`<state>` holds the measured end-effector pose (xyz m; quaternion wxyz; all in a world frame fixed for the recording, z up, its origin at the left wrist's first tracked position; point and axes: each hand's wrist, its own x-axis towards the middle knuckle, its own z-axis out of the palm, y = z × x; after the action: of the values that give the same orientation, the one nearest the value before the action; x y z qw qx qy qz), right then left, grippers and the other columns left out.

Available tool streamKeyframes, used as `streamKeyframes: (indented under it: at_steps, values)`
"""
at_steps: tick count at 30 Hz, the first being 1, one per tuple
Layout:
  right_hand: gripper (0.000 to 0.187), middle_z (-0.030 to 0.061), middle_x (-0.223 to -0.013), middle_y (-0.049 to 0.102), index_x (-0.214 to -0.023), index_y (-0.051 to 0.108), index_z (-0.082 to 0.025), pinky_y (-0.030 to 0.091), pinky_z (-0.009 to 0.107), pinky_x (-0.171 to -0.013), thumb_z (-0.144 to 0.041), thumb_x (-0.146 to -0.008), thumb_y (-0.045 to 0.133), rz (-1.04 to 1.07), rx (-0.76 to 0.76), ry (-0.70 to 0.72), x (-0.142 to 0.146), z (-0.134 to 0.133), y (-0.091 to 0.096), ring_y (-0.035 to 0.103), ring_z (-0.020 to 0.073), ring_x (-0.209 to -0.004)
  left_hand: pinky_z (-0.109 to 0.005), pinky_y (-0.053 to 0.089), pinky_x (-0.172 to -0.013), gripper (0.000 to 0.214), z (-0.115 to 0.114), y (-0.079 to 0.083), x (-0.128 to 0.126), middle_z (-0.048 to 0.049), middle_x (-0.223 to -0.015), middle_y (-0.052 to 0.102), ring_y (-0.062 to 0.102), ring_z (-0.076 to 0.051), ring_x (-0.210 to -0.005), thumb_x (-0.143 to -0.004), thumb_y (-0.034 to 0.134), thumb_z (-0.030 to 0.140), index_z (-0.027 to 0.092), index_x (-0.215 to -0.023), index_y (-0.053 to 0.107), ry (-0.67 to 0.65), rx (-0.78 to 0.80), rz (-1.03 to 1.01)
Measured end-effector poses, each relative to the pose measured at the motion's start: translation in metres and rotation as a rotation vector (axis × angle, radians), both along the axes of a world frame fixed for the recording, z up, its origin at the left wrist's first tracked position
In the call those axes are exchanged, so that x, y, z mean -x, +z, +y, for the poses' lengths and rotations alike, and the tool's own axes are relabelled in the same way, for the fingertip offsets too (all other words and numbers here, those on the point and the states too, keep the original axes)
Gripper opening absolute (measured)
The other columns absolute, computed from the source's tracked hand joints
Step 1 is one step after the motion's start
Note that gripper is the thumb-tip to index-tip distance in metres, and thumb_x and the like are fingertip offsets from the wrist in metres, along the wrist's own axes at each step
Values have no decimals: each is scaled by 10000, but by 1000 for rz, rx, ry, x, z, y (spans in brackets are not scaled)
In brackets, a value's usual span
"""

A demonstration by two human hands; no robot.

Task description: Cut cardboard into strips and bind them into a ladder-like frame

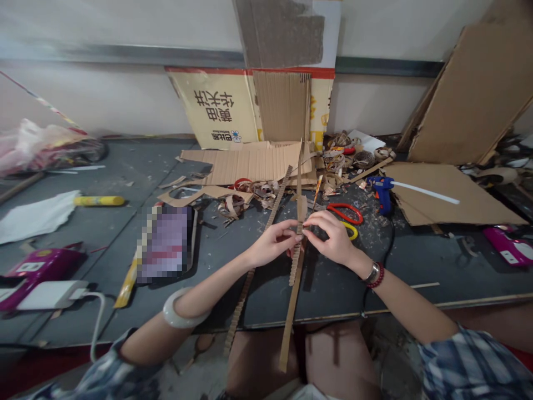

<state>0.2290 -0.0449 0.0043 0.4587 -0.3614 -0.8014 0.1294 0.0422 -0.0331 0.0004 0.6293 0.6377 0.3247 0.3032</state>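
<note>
My left hand (272, 241) and my right hand (331, 236) meet over the dark table (333, 283), both pinching a long narrow cardboard strip (296, 261) near its middle. The strip runs from the table's back past the front edge, over my lap. A short corrugated piece hangs along it just below my fingers. A second, notched cardboard strip (278, 194) lies diagonally on the table under my left wrist. Fingers of both hands are closed on the strip.
A blue glue gun (382, 191) with a white stick lies back right beside flat cardboard sheets (449, 191). Red-handled scissors (345, 212) sit behind my right hand. Cardboard scraps and curls (245, 194), a printed box (216, 108), a yellow tube (99, 200) and pink devices (39, 266) surround the area.
</note>
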Motion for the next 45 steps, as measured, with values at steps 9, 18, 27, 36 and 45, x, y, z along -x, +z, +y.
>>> streamKeyframes:
  at_steps: [9,18,27,36,45]
  values:
    - [83,49,-866,595,-864,578,-204,459,351,-804,-216,-855,496,-36,-2,23,-1,3,-2,542,175,-862,-199,460,-509,287,0,6,0,5,-647,590,528,-85,-513,-812,537,359,117,-966,538,-41,-69,102]
    - [74,28,-798,561,-791,541,-190,444,313,-767,-212,-854,511,-43,56,28,0,6,-2,510,156,-814,-203,456,-520,309,0,6,0,-1,-652,604,539,-93,-517,-819,524,365,119,-1003,551,-50,-113,149]
    - [97,48,-826,531,-818,490,-195,429,323,-767,-218,-890,429,-74,84,55,0,6,-4,492,176,-839,-203,467,-516,307,-1,7,-2,-21,-693,632,545,-99,-548,-817,525,364,115,-995,546,-51,-63,117]
    - [66,55,-860,511,-840,454,-194,423,329,-806,-192,-889,410,-70,101,78,1,5,-4,477,178,-883,-187,459,-516,262,1,8,-1,-21,-713,628,530,-81,-553,-832,512,353,112,-924,556,-28,-54,82]
    - [97,58,-853,520,-816,460,-190,429,332,-781,-206,-892,401,-81,114,90,0,2,0,483,177,-856,-190,465,-498,279,7,4,0,-7,-685,626,509,-68,-499,-805,544,361,109,-923,533,135,-87,57]
